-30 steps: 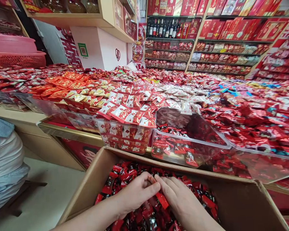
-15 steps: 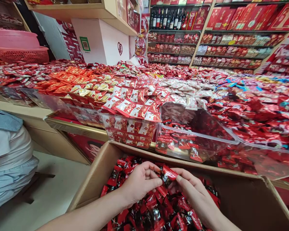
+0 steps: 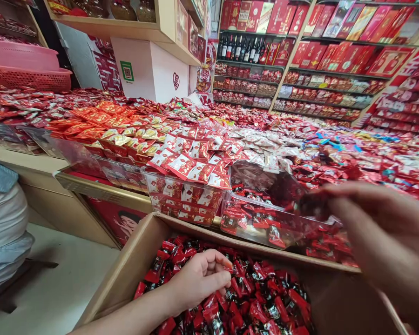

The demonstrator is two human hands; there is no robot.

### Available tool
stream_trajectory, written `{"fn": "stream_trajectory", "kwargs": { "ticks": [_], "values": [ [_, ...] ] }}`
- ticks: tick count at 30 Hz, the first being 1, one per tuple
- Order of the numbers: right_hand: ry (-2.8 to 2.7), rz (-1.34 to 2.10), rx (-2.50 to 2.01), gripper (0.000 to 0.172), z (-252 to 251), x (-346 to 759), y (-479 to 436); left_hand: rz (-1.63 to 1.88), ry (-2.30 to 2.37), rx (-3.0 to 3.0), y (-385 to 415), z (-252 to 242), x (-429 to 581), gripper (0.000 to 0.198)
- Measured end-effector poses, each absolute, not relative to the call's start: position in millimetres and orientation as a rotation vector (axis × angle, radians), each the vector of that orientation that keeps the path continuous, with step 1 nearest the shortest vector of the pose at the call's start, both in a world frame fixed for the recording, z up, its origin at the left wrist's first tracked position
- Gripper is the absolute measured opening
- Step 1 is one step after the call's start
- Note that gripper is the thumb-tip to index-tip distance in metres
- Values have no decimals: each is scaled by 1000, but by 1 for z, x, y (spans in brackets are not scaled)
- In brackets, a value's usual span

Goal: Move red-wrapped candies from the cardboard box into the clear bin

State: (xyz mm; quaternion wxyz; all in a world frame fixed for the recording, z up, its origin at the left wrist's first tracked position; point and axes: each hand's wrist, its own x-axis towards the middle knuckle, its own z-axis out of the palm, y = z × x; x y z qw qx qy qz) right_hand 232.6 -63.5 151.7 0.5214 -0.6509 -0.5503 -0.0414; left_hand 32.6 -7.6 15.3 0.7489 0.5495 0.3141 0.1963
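A cardboard box [image 3: 117,274] in front of me holds a heap of red and black wrapped candies [image 3: 261,298]. My left hand [image 3: 204,277] is over that heap, its fingers curled and thumb pressed in. Whether a candy sits in its fingertips is hard to make out against the red wrappers. My right hand [image 3: 377,232], smeared by motion, is raised above the box's right side. A dark red wrapped candy [image 3: 314,205] is pinched in its fingers, over a clear plastic bin [image 3: 251,237] partly filled with similar candies.
A clear bin of red and white packets [image 3: 183,200] adjoins on the left. Mixed wrapped sweets [image 3: 125,123] cover the counter behind. Pink baskets [image 3: 28,70] stand at far left, and a person's clothed side [image 3: 3,223] is below them. Shelves [image 3: 282,69] line the back.
My right hand has left my left hand and moved up and right, out of the box to the clear bin, with a candy. My left hand has stayed over the heap. The view has shifted slightly.
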Motion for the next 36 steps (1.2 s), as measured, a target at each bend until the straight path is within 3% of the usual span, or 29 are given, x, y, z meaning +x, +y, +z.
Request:
{"fn": "stream_trajectory", "kwargs": {
  "ticks": [3, 6, 9, 14, 22, 25, 30, 36],
  "values": [
    [-1479, 12, -1740, 16, 174, 263, -12, 405, 763, 1288, -7, 7, 33, 18],
    [-1630, 725, -2038, 11, 154, 282, 41, 382, 765, 1334, -8, 3, 32, 17],
    [-1703, 1024, -2218, 5, 121, 285, 72, 373, 800, 1390, -8, 2, 31, 15],
    [-1886, 929, -2380, 13, 94, 278, 81, 335, 862, 1447, -10, 1, 30, 15],
    [-2225, 418, -2397, 6, 99, 279, 84, 196, 736, 1615, -13, 12, 26, 20],
    [-2370, 529, -2264, 16, 105, 269, 81, 177, 677, 1674, -11, 7, 24, 22],
    [-2706, 992, -1964, 34, 108, 255, 82, 169, 664, 1771, -8, -3, 24, 23],
    [-2776, 967, -1860, 34, 84, 265, 88, 122, 627, 1879, -5, -8, 21, 27]
  ]
}}
